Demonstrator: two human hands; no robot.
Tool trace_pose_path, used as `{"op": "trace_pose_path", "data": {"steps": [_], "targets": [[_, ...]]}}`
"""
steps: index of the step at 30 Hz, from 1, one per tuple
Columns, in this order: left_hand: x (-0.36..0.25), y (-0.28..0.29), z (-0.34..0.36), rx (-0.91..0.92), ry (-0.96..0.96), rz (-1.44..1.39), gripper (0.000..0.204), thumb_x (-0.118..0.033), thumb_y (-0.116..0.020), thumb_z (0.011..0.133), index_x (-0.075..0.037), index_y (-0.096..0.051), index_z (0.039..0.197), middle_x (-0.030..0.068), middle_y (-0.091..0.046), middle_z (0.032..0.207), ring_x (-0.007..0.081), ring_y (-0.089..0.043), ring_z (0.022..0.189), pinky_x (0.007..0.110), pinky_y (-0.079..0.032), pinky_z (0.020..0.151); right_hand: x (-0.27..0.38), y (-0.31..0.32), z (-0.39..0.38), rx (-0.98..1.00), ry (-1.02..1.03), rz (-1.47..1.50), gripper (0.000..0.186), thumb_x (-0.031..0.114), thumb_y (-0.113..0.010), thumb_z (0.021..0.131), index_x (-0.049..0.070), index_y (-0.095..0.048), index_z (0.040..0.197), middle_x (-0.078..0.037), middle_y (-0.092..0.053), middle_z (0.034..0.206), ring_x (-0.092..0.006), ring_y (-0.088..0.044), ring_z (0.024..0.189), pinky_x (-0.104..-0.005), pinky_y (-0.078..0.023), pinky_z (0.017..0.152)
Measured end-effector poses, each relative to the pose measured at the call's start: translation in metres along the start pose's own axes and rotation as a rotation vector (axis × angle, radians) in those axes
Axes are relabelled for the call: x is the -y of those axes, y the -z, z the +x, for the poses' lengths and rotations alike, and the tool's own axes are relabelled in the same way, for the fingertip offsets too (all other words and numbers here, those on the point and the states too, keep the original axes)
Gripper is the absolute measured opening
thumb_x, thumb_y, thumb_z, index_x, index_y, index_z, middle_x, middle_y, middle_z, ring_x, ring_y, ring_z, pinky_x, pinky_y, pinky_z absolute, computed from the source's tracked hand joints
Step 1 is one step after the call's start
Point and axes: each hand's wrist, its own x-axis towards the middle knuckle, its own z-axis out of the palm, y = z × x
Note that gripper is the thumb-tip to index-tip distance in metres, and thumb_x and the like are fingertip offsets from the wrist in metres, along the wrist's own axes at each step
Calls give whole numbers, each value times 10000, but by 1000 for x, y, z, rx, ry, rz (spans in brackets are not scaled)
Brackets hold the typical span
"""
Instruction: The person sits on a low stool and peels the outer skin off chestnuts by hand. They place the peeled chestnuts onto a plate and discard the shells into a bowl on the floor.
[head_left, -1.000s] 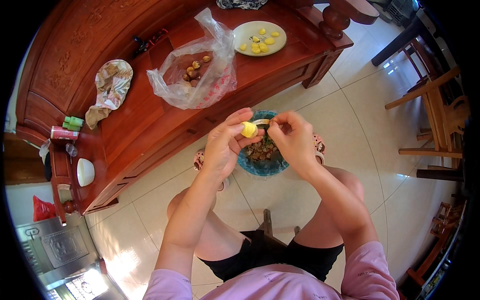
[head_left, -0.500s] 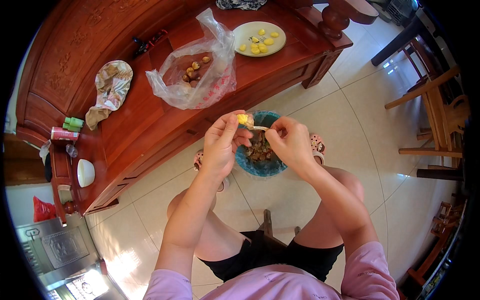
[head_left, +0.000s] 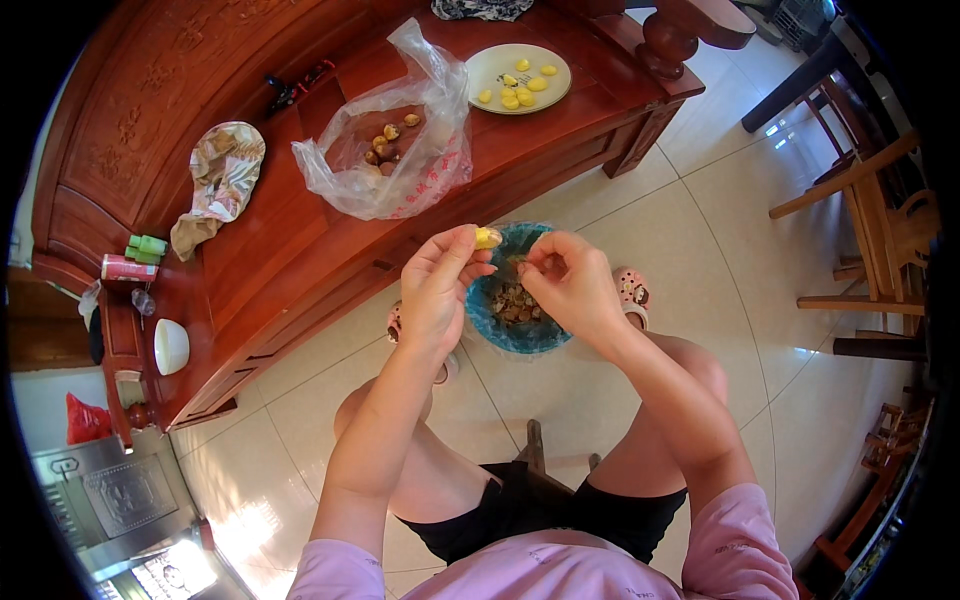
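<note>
Between the thumb and fingers of my left hand (head_left: 436,285) is a partly peeled yellow chestnut (head_left: 487,238). My right hand (head_left: 572,283) is pinched closed just to its right, apart from the nut; whatever its fingertips hold is too small to make out. Below both hands stands a teal bin (head_left: 545,337) with a liner, with brown shell pieces (head_left: 517,304) in it. On the wooden bench, a clear plastic bag (head_left: 440,150) lies open around several brown chestnuts (head_left: 383,152). Several peeled yellow kernels (head_left: 512,98) rest on an oval white plate (head_left: 553,68).
The red-brown carved bench (head_left: 290,270) runs along the left and far side. On it are a crumpled cloth or paper item (head_left: 225,175), a white bowl (head_left: 171,346) and a pink can (head_left: 130,268). Wooden chairs (head_left: 880,240) stand at the right. My pink clogs (head_left: 632,288) flank the bin.
The pale strip that stretched between the chestnut and my right fingers no longer shows. My right hand has shifted slightly left and down, away from the nut.
</note>
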Motion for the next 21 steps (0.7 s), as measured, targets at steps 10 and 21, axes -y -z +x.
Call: {"op": "trace_pose_path", "data": {"steps": [10, 21], "targets": [[-1, -6, -5, 71, 58, 55, 158, -106, -611, 812, 8, -546, 900, 113, -620, 869, 152, -605, 760, 260, -506, 682, -5, -8, 3, -259, 580, -112, 162, 30, -650, 673, 27, -623, 833, -86, -567, 785, -243, -567, 682, -309, -469, 582], [5, -8, -8, 152, 24, 83, 107, -61, -610, 801, -13, -551, 877, 115, -616, 907, 162, -605, 788, 276, -506, 729, -2, -6, 3, -348, 696, -258, 151, -3, -648, 609, 25, -553, 723, -85, -545, 733, -243, -546, 642, -317, -455, 555]]}}
